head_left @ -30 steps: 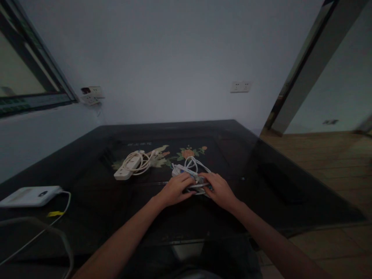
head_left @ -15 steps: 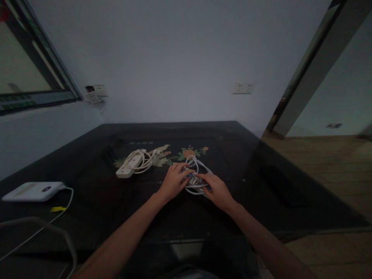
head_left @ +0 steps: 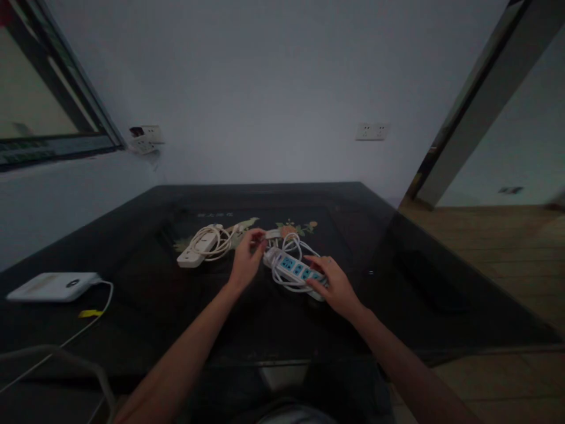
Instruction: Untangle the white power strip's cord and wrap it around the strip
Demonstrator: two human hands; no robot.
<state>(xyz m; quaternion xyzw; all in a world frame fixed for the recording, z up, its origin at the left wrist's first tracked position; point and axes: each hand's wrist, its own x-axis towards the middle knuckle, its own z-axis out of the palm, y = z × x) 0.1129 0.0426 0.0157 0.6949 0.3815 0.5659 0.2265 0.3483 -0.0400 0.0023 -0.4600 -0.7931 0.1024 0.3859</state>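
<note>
A white power strip [head_left: 299,270] with blue socket faces lies slanted on the dark table, its white cable [head_left: 282,282] looped around it. At the strip's upper left end, my left hand [head_left: 247,254] pinches a white plug [head_left: 272,234] between thumb and fingers. My right hand [head_left: 333,284] grips the lower right end of the strip, thumb in front and fingers behind; part of that end is hidden under the hand. To the left, a second white power strip [head_left: 192,257] lies with its own cream cable [head_left: 216,255] coiled on top.
The black table [head_left: 176,330] carries a flower pattern. At left are a white power bank [head_left: 53,287] with a cable and a yellow tag [head_left: 90,313]. A dark flat object [head_left: 435,282] lies at right. Wall sockets [head_left: 371,131] are behind.
My left hand has moved left and up, now with the plug in it. My right hand has shifted slightly to the right. The strip's blue sockets now show.
</note>
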